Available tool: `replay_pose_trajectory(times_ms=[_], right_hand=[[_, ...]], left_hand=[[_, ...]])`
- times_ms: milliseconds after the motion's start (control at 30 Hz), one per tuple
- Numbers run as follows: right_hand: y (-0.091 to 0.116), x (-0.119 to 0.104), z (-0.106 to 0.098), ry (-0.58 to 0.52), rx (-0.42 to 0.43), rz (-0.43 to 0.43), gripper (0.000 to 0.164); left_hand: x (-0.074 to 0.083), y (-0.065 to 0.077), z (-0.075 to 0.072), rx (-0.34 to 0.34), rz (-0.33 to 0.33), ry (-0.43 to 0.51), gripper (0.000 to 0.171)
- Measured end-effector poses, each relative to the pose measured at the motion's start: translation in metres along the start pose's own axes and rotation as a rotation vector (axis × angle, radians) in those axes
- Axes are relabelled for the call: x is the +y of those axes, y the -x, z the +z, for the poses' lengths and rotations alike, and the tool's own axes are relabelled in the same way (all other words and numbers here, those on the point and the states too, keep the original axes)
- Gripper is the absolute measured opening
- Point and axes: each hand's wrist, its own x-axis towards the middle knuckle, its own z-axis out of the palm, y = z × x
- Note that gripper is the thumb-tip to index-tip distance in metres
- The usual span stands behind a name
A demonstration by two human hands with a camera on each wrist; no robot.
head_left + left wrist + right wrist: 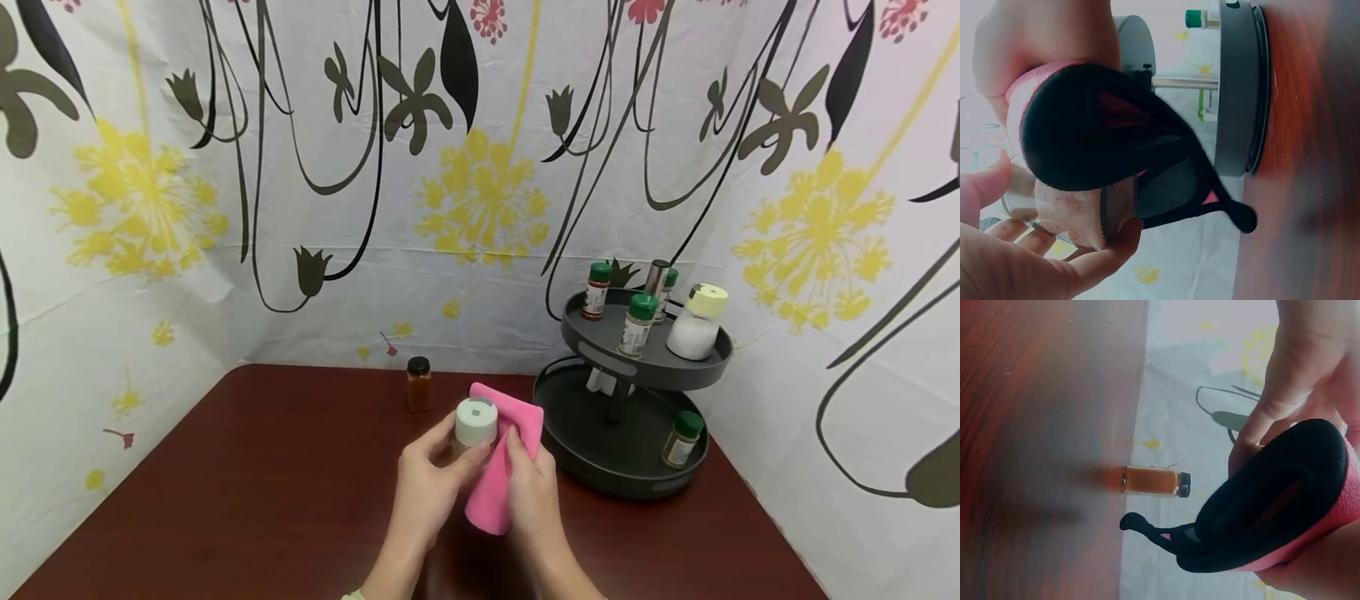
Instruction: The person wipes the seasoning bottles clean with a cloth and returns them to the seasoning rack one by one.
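My left hand [429, 483] grips a clear jar with a pale lid [476, 422], its fingers and thumb around the sides. In the left wrist view the jar [1069, 215] shows pale, speckled contents. A folded pink cloth [491, 500] with a dark underside is pinched in my right hand [534, 492]. It lies against the right side of the jar and hides part of it. Both hands are above the front middle of the table, and the dark side of the cloth [1254, 500] faces the right wrist camera.
Behind the hands stands a small square jar with a black cap [418, 387] and orange-brown contents. At right is a black two-tier rack [600, 467], carrying several green-capped spice jars and a white bottle [692, 333]. Patterned sheeting [360, 317] borders the dark red table [300, 492].
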Motion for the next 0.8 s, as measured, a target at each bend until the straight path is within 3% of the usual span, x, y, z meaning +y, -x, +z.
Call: replay_pose_trajectory(times_ms=[133, 333, 467, 633, 800], right_hand=[[-0.001, -0.003, 0.001, 0.021, 0.007, 0.019, 0.041], [-0.004, -0.015, 0.005, -0.026, 0.009, -0.082, 0.036], [-0.001, -0.011, 0.002, 0.049, 0.027, -0.109, 0.040], [0.003, 0.001, -0.003, 0.117, 0.068, -0.070, 0.045], [0.000, 0.005, -0.006, 0.149, 0.057, 0.003, 0.044]], left_hand=[[-0.001, 0.001, 0.000, -0.002, -0.016, -0.003, 0.061], [-0.003, 0.000, 0.004, -0.027, -0.023, 0.002, 0.060], [-0.001, -0.003, 0.008, -0.045, -0.010, 0.014, 0.058], [0.002, -0.005, 0.011, -0.049, 0.007, 0.020, 0.060], [0.000, -0.004, 0.011, -0.016, 0.000, 0.021, 0.061]])
